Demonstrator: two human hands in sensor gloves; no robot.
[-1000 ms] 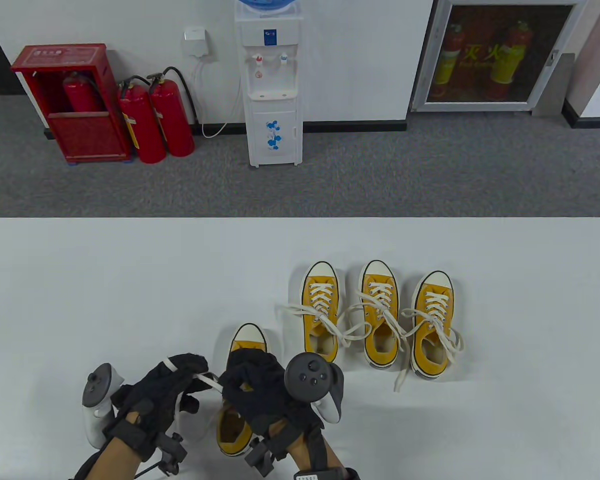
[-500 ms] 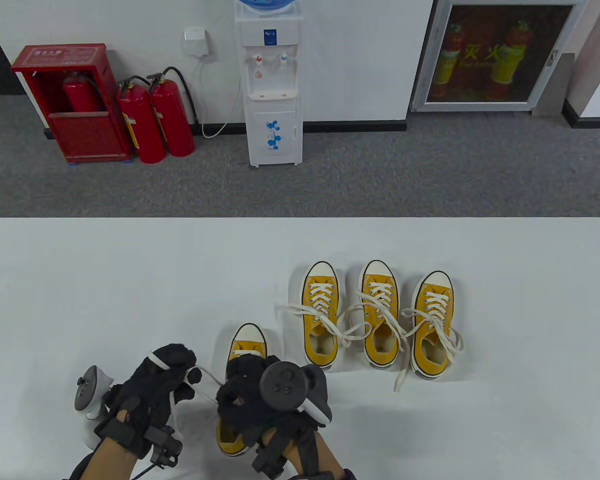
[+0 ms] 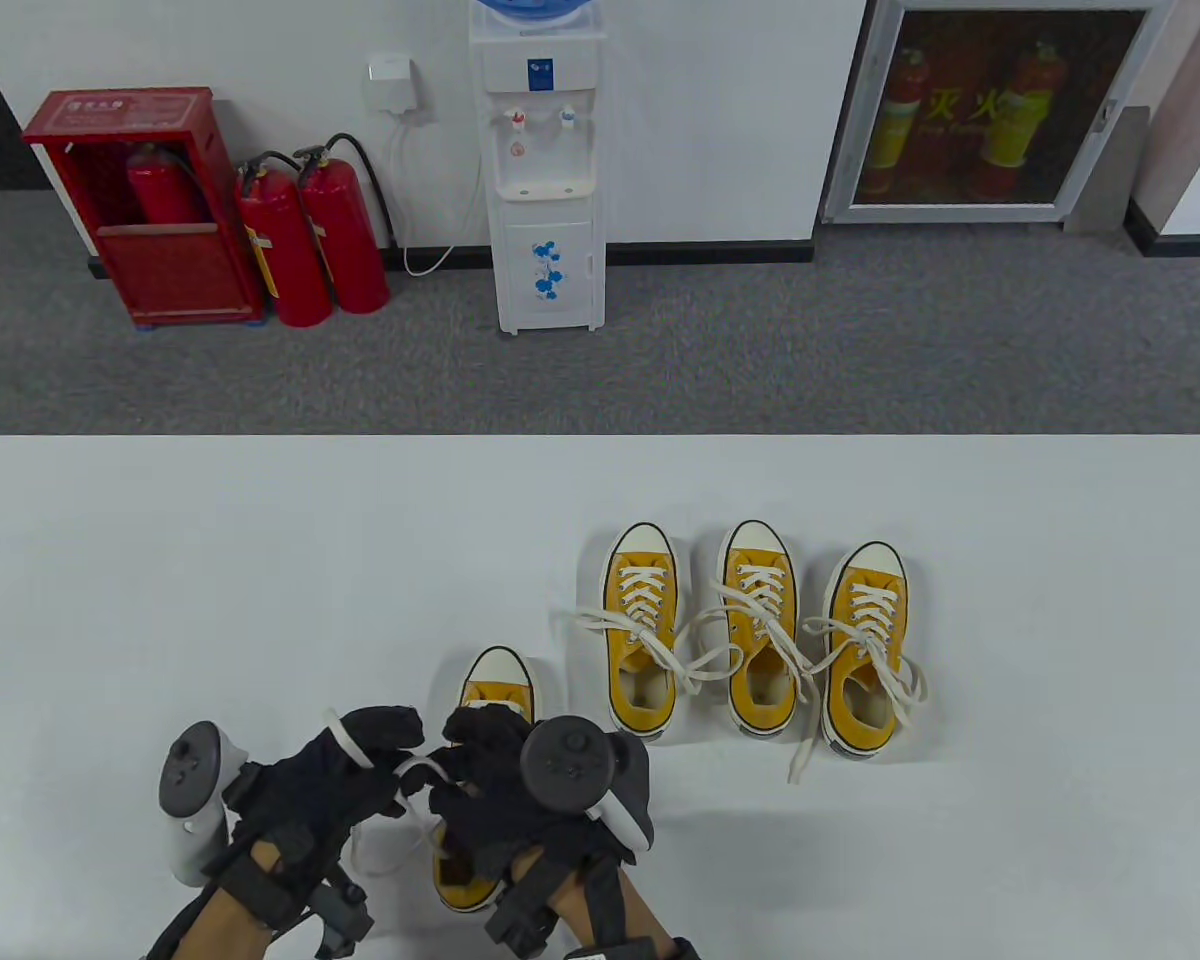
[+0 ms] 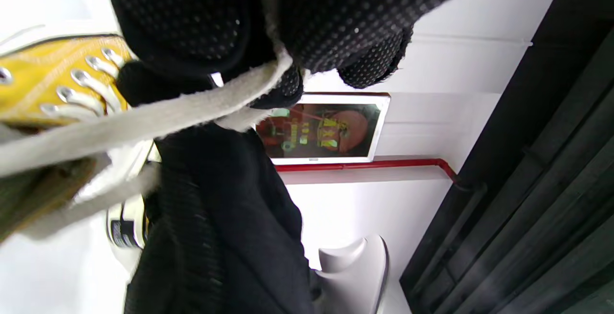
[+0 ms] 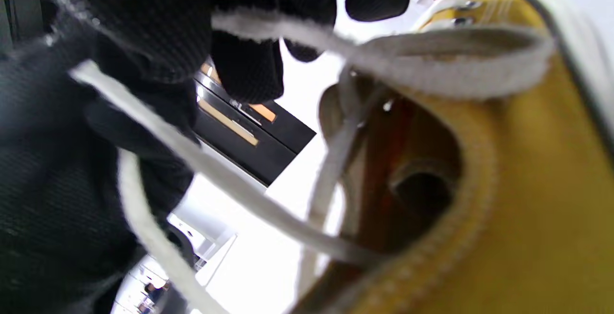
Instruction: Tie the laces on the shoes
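A yellow canvas shoe (image 3: 495,680) with a white toe cap stands near the table's front edge, mostly covered by my hands. My left hand (image 3: 360,755) grips its white lace (image 3: 345,740), which wraps over the fingers; the left wrist view shows the lace (image 4: 158,117) pinched between the gloved fingers beside the shoe's eyelets (image 4: 86,81). My right hand (image 3: 485,765) sits over the shoe's tongue, fingers closed on the other lace strand (image 5: 297,33), above the shoe's opening (image 5: 422,180). The two hands touch over the shoe.
Three more yellow shoes (image 3: 643,625) (image 3: 760,625) (image 3: 865,645) stand in a row to the right with loose untied laces spread on the white table (image 3: 210,560). A lace end (image 3: 800,760) trails toward the front.
My left hand moved right, back toward the shoe, bringing the lace loop against my right hand. My right hand has stayed on the shoe, shifting slightly.
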